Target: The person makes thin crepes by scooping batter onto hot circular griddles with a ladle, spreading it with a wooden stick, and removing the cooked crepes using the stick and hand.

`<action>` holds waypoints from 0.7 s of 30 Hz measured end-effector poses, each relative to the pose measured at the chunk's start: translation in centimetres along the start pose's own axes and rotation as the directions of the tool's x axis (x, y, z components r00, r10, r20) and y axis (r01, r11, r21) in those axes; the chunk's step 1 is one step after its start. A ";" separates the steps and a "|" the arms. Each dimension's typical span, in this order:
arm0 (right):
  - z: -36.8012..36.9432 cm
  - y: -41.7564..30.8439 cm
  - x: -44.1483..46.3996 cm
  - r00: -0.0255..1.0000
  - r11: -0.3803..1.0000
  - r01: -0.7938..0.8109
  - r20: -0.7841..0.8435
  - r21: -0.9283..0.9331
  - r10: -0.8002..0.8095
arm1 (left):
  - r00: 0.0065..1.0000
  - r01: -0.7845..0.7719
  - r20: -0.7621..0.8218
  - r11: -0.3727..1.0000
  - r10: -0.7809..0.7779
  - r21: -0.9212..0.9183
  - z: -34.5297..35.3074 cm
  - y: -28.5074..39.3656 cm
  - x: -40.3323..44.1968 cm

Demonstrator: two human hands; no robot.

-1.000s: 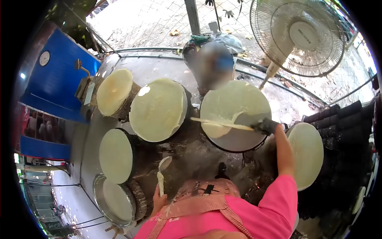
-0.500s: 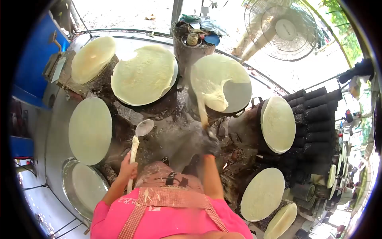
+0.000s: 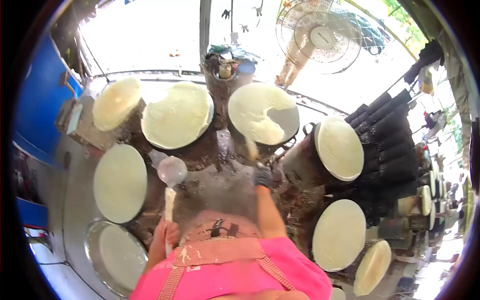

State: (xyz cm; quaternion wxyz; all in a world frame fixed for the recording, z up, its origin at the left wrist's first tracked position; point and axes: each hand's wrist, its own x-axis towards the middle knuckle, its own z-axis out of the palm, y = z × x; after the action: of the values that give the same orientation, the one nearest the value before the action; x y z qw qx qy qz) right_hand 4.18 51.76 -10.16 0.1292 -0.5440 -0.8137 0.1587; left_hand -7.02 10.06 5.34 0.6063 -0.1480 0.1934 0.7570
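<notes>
My left hand (image 3: 166,233) is wrapped round the pale handle of a ladle (image 3: 172,171). The ladle's round bowl is over the grey surface between the griddles, apart from them. In my right hand (image 3: 263,176), which wears a dark glove, is a wooden spatula (image 3: 252,149). Its far end meets the near edge of the pale batter (image 3: 256,102) on the upper middle griddle (image 3: 287,121). The batter curves round a bare grey patch on the griddle's right side. The fingers of my right hand are partly blurred.
More griddles with pale round sheets (image 3: 176,115) surround me on both sides. A wide metal basin (image 3: 91,250) of pale liquid stands at lower left. Dark cylinders (image 3: 382,150) are stacked at right. A fan (image 3: 321,37) and a cluttered stand (image 3: 230,75) are at the back.
The camera view has shifted, so the griddles sit differently in it. The ladle bowl has turned to a rounder view and swung slightly left. The spatula stays at the same griddle's near edge.
</notes>
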 end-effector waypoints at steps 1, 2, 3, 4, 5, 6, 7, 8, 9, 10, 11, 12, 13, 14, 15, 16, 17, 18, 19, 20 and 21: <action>-3.3 0.3 0.5 1.000 0.999 0.007 0.026 -0.038 -0.006 | 0.999 0.001 0.046 1.000 -0.001 -0.007 0.3 -0.2 -0.1; -6.9 0.6 0.7 0.998 0.997 -0.033 0.052 -0.064 0.037 | 0.993 -0.006 0.117 1.000 0.007 -0.010 0.3 -0.5 0.1; -6.8 2.8 1.9 0.992 0.994 -0.108 0.065 -0.004 0.108 | 0.983 -0.003 0.184 1.000 0.006 -0.015 0.4 -0.4 0.5; -6.7 5.0 3.1 0.981 0.981 -0.184 0.078 0.055 0.179 | 0.972 0.004 0.235 1.000 -0.003 -0.003 0.3 -0.5 1.1; -6.7 5.1 4.0 0.970 0.969 -0.237 0.075 0.071 0.231 | 0.974 -0.017 0.228 0.999 0.006 0.045 0.3 -0.7 1.5; -5.5 3.8 4.8 0.967 0.967 -0.248 0.070 0.060 0.244 | 0.984 0.012 0.180 1.000 -0.008 -0.019 0.4 -1.1 2.1; -4.2 2.1 5.3 0.974 0.976 -0.218 0.075 0.026 0.216 | 0.991 0.037 0.131 0.996 -0.025 -0.087 0.7 -1.5 3.0; -2.7 0.6 5.4 0.987 0.991 -0.135 0.083 -0.007 0.135 | 0.994 0.056 0.097 0.991 -0.045 -0.118 1.2 -1.9 3.8; -1.2 -0.3 4.8 0.997 1.000 -0.012 0.079 -0.028 0.014 | 0.996 0.073 0.064 0.986 -0.064 -0.150 1.8 -2.3 4.6; 0.0 -0.2 4.3 0.994 0.996 0.089 0.069 0.014 -0.090 | 0.996 0.091 0.029 0.985 -0.088 -0.145 2.7 -2.6 5.0; 2.8 3.6 4.6 0.997 0.951 0.076 -0.036 0.301 -0.068 | 0.995 0.095 0.017 0.991 -0.094 -0.098 3.5 -2.7 5.3; 5.7 7.4 4.9 0.989 0.821 0.117 -0.140 0.559 -0.046 | 0.996 0.091 0.020 0.996 -0.090 -0.015 4.3 -2.6 5.3; 4.5 9.3 6.0 0.989 0.717 0.116 -0.148 0.687 -0.018 | 0.996 0.082 0.025 0.994 -0.084 0.079 4.9 -2.5 5.3; 3.3 11.2 7.0 0.988 0.593 0.120 -0.156 0.796 0.010 | 0.997 0.077 0.016 0.983 -0.081 0.168 5.7 -2.7 5.3; -1.0 9.2 8.0 0.995 0.759 -0.037 -0.049 0.651 0.091 | 0.998 0.038 -0.067 0.962 -0.021 0.271 6.9 -2.7 5.6; -5.6 7.1 9.0 0.983 0.886 -0.180 0.061 0.428 0.171 | 0.989 0.119 0.072 0.979 -0.132 0.164 4.7 -2.0 7.0; -10.1 5.0 9.9 0.954 0.944 -0.275 0.168 0.182 0.246 | 0.951 0.218 0.213 0.974 -0.225 0.053 2.1 -1.7 9.1; -7.9 4.8 10.1 0.950 0.949 -0.283 0.173 0.136 0.259 | 0.943 0.290 0.183 0.956 -0.277 -0.050 -0.7 -2.0 9.6; -4.3 5.2 8.8 0.966 0.959 -0.239 0.136 0.153 0.219 | 0.932 0.350 0.151 0.924 -0.328 -0.156 -1.6 -2.6 10.1; -1.4 6.1 6.6 0.984 0.966 -0.171 0.081 0.192 0.158 | 0.923 0.360 -0.054 0.903 -0.382 -0.236 0.9 -2.3 12.3; -1.2 7.6 4.3 0.991 0.950 -0.130 0.035 0.283 0.125 | 0.872 0.341 -0.246 0.886 -0.423 -0.315 2.9 -2.4 13.1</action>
State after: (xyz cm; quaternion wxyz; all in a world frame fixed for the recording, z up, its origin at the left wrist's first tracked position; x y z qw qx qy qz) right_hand 9.43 58.55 -11.91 0.1886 -0.5700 -0.7465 0.2867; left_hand -7.53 23.12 1.62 0.6823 -0.3783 0.1504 0.6073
